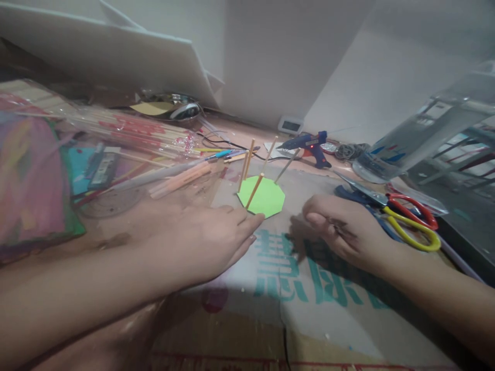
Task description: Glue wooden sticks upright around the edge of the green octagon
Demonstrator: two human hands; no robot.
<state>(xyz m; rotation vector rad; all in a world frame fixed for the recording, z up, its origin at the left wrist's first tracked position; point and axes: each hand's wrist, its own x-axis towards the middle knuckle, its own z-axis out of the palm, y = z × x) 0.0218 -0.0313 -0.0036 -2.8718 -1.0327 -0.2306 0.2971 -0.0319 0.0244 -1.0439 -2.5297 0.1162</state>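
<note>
A bright green polygonal piece [266, 198] lies at the centre, with several thin wooden sticks [255, 190] standing upright around its edge. My left hand [224, 234] is at the near left edge of the piece, palm down, its fingers together and the fingertips beside the front stick; what they grip, if anything, is too blurred to tell. To the right, apart from the green piece, my right hand [336, 226] is curled closed around something small and dark that I cannot make out.
Scissors with red and yellow handles [415, 226] lie right of my right hand. A blue glue gun [309, 144] and a small display [291, 125] are behind. A clear bottle [417, 134] leans at the right. Bagged sticks [139, 131] and a colourful bag [34, 175] fill the left.
</note>
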